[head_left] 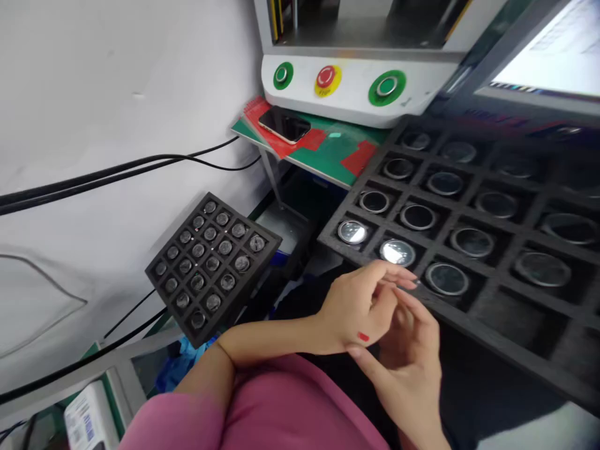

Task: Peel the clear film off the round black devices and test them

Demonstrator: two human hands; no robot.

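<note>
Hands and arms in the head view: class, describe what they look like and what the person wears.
Both forearms are bare. The left hand carries a small red mark near the thumb side. The right hand shows no ring or glove. A pink garment covers the body below; no watch or bracelet shows.

Bright, even light from above, soft shadows only. Glare on the round glass discs (pixel 397 252) nearest the hands and on the monitor (pixel 553 53) top right. Right side w/ big black tray (pixel 515 350) motion-blurred; edges bent by wide-angle lens.
</note>
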